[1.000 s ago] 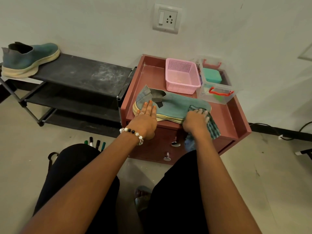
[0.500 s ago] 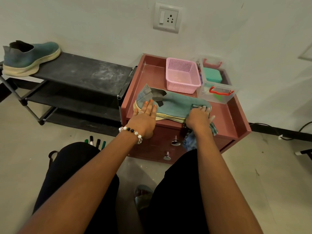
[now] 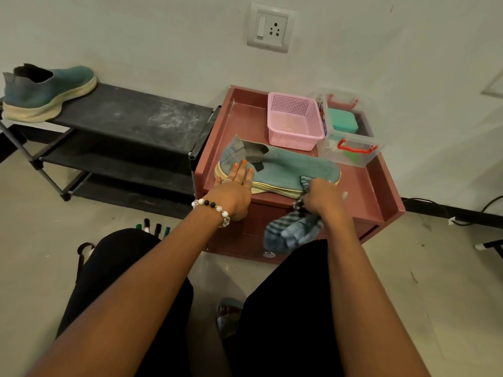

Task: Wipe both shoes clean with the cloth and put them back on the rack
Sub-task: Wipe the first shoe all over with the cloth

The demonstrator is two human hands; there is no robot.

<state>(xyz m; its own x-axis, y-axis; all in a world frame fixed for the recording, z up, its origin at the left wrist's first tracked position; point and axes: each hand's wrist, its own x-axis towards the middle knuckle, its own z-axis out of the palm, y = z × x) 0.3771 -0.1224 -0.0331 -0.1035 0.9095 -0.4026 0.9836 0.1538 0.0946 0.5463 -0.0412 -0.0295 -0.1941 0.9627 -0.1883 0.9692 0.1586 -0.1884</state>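
Wiping the shoe (image 3: 283, 170) on the red cabinet (image 3: 362, 186), its mate (image 3: 46, 93) waiting on the rack (image 3: 130, 118).

The left hand (image 3: 234, 191) is lying flat, fingers straight, pressing the heel end down; the right hand (image 3: 324, 197) is gripping the striped cloth (image 3: 294, 232) by the toe edge of the sole, most of the cloth hanging limp over the cabinet front. The knit upper looks soft and likely to give under pressure, the shoe light and apt to slide, so the firmer sole or heel collar seems the best place to be holding it.
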